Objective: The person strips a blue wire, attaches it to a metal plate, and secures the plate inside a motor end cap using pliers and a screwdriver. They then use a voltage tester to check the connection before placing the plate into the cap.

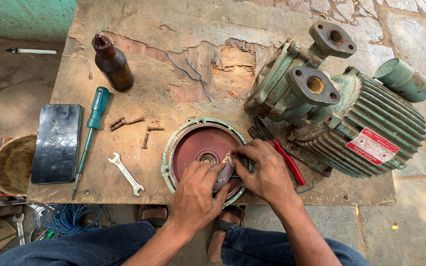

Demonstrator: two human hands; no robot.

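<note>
Both hands, left hand (195, 189) and right hand (267, 172), pinch a small brass-edged part (224, 172) with fingers pressed together over the round red cover plate (193, 148); advise keeping it level above the plate's centre bore, pliers (284, 157) lying beside the plate

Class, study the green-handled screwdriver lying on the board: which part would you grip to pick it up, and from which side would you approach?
Grip the screwdriver by its thick green handle, the end nearer the brown bottle. Come from above, probably from the right, since the phone lies close along its left. The thin shaft points toward the board's near edge and offers little hold.
</note>
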